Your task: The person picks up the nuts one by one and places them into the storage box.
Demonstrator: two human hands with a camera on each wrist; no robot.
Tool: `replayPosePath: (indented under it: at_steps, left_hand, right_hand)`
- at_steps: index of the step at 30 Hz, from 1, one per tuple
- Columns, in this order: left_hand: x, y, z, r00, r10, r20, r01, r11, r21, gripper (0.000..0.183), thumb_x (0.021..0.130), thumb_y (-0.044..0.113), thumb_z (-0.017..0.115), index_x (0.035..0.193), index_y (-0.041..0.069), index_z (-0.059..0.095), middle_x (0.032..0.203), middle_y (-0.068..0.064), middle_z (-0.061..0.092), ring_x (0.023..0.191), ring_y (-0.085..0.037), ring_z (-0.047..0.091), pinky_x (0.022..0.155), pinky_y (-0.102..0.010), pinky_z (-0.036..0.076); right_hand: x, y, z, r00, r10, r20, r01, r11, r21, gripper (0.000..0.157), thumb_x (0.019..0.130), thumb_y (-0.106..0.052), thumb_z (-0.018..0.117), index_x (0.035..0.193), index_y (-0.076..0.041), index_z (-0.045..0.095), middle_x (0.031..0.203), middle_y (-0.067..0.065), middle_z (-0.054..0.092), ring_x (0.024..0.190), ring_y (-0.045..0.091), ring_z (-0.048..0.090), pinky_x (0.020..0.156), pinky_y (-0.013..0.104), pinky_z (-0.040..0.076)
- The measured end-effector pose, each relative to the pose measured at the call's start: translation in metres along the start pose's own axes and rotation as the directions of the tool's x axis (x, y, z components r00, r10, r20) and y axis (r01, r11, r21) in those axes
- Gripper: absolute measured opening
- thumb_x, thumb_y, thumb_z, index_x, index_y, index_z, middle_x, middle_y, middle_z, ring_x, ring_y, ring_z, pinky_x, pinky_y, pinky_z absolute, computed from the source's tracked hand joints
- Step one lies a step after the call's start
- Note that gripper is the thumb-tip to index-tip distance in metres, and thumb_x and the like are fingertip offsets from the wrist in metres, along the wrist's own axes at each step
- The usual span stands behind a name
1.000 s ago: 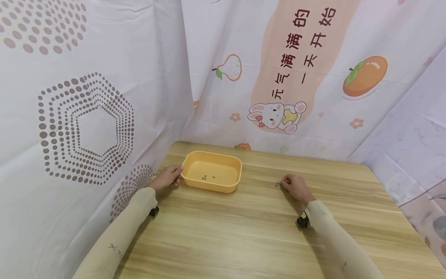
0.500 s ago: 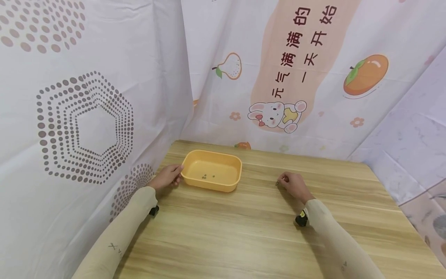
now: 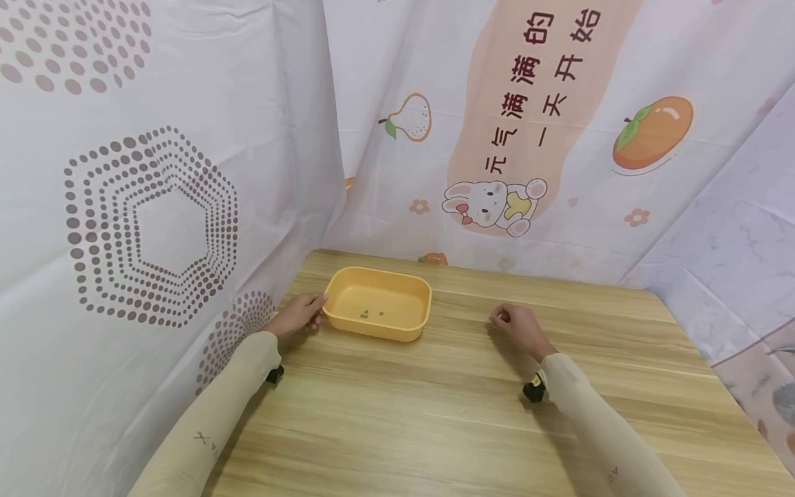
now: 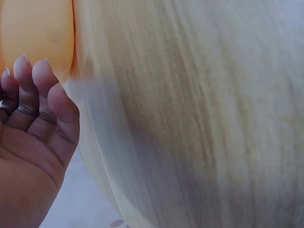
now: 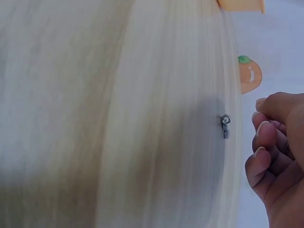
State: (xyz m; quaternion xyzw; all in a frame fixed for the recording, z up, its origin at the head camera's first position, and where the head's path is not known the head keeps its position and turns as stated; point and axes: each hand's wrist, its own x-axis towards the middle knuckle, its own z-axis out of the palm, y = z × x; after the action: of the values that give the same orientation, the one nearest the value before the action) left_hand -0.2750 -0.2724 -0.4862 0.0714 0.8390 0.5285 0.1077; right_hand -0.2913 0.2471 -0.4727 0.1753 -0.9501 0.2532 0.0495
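Note:
My left hand (image 3: 299, 315) grips the left end of a yellow plastic tray (image 3: 406, 335) in the head view, with the thumb at the rim. Its curled fingers reach under the tray's end (image 4: 40, 28) in the left wrist view. Several small metal nuts (image 3: 364, 315) lie on the tray's floor. To the right of the tray, my right hand (image 3: 520, 327) is low over the table, thumb and index fingertips close together. Near those fingertips, small hex nuts (image 5: 225, 120) sit on the wood in the right wrist view. Whether anything is between the fingertips cannot be seen.
The wooden table (image 3: 397, 414) meets a printed cloth (image 3: 385, 228) along its back edge. A dotted white cloth (image 3: 180, 235) hangs close along the left side, next to my left arm. Another pale cloth (image 3: 733, 262) borders the right side.
My right hand has shifted slightly left and away from me, now covering most of the nuts on the table in the head view. The left hand and the tray have stayed put.

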Motion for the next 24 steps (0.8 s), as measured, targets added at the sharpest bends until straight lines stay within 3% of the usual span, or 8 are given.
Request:
replayPosePath:
  at_steps: [24]
  left_hand:
    - [-0.002, 0.003, -0.001, 1.000, 0.002, -0.010, -0.001, 1.000, 0.031, 0.037, 0.104, 0.035, 0.037, 0.094, 0.004, 0.056, 0.078, -0.016, 0.058, 0.063, -0.023, 0.054, 0.054, -0.030, 0.050]
  right_hand:
    - [0.006, -0.025, 0.005, 0.999, -0.051, -0.010, 0.051, 0.999, 0.003, 0.008, 0.093, -0.019, 0.064, 0.091, -0.013, 0.069, 0.078, -0.004, 0.065, 0.069, 0.010, 0.056, 0.062, 0.030, 0.048]
